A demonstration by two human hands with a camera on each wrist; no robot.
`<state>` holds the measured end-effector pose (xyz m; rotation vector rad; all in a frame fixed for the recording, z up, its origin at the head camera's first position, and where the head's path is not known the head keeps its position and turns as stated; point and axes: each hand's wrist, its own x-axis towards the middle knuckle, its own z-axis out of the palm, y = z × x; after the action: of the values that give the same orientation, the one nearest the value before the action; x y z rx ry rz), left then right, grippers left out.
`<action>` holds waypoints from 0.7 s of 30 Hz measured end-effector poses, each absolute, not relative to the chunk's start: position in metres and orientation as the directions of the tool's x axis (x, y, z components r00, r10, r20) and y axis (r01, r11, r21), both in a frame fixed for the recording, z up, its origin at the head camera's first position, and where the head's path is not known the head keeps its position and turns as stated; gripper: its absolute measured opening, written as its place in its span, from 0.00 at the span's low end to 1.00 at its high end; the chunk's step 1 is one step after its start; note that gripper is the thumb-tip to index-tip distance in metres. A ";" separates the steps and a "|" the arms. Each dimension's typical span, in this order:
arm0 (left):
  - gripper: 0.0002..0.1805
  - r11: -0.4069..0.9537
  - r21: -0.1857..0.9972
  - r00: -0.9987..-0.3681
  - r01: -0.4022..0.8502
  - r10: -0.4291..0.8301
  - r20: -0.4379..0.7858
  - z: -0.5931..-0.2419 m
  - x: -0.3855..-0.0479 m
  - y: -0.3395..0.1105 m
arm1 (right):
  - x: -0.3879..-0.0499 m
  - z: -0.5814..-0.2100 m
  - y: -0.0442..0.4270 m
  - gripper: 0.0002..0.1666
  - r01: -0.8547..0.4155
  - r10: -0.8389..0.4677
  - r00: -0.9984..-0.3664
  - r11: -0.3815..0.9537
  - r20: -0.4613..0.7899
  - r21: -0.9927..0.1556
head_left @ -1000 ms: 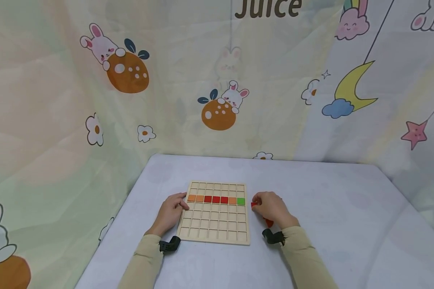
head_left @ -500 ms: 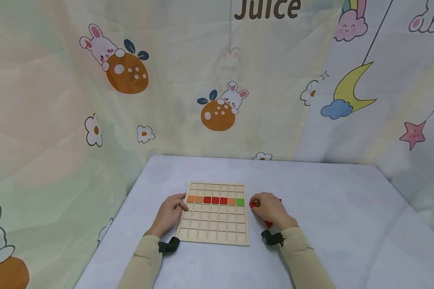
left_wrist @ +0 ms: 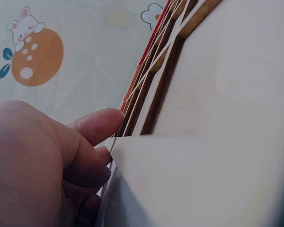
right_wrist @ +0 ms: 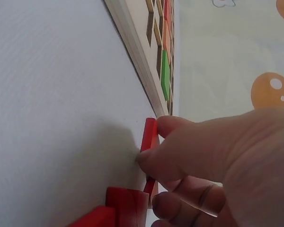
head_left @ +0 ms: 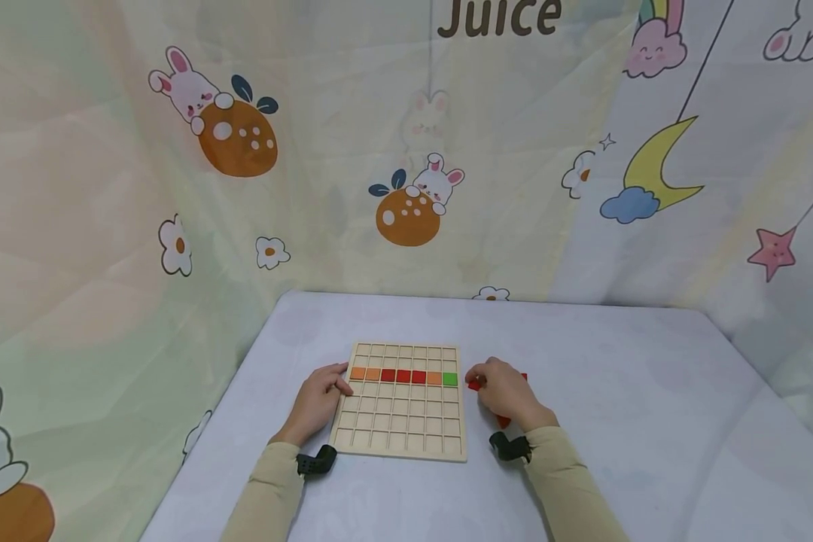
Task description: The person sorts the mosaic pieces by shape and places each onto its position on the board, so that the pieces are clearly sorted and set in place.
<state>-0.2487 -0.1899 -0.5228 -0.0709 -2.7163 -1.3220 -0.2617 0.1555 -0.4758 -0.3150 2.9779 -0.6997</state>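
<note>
Over the last second the flat wooden grid board (head_left: 400,442) keeps its place on the white surface (head_left: 650,421), and its single filled row is unchanged: two orange tiles (head_left: 365,374), three red ones (head_left: 403,376), another orange and a green tile (head_left: 450,379) at the right end. The change is at the right hand (head_left: 508,391), which has edged slightly nearer the board. Its thumb and forefinger pinch a thin red square tile (right_wrist: 149,135) just off the board's right side, though I can't tell whether it is lifted. More red pieces (right_wrist: 128,201) lie by that hand. The left hand (head_left: 318,399) rests loosely against the board's left edge, fingers not closed round it. To my eye, the pinched tile is unplaced and the work hasn't advanced.
</note>
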 end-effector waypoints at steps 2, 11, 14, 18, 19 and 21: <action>0.19 0.618 0.781 -0.992 0.095 -0.010 0.128 -0.522 -0.248 -0.190 | -0.261 -0.476 0.156 0.21 -0.184 -0.211 -0.977 0.871 -0.008 -0.455; 0.19 0.618 0.781 -0.992 0.092 -0.009 0.124 -0.520 -0.247 -0.189 | -0.262 -0.478 0.157 0.20 -0.187 -0.182 -0.982 0.866 0.056 -0.463; 0.19 0.619 0.780 -0.992 0.092 -0.008 0.124 -0.520 -0.247 -0.189 | -0.262 -0.478 0.157 0.17 -0.195 -0.183 -0.981 0.870 0.071 -0.453; 0.19 0.620 0.780 -0.993 0.090 -0.010 0.122 -0.520 -0.247 -0.189 | -0.262 -0.478 0.156 0.13 -0.187 -0.175 -0.982 0.881 0.068 -0.435; 0.19 0.619 0.780 -0.993 0.088 -0.011 0.121 -0.520 -0.247 -0.189 | -0.263 -0.478 0.156 0.13 -0.187 -0.175 -0.982 0.884 0.066 -0.428; 0.19 0.621 0.779 -0.993 0.087 -0.012 0.121 -0.520 -0.247 -0.189 | -0.263 -0.479 0.155 0.15 -0.180 -0.170 -0.984 0.889 0.061 -0.421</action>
<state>-0.2469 -0.1888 -0.5203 -0.0632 -2.7238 -1.3193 -0.2630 0.1548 -0.4793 -0.2852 3.0745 -0.6882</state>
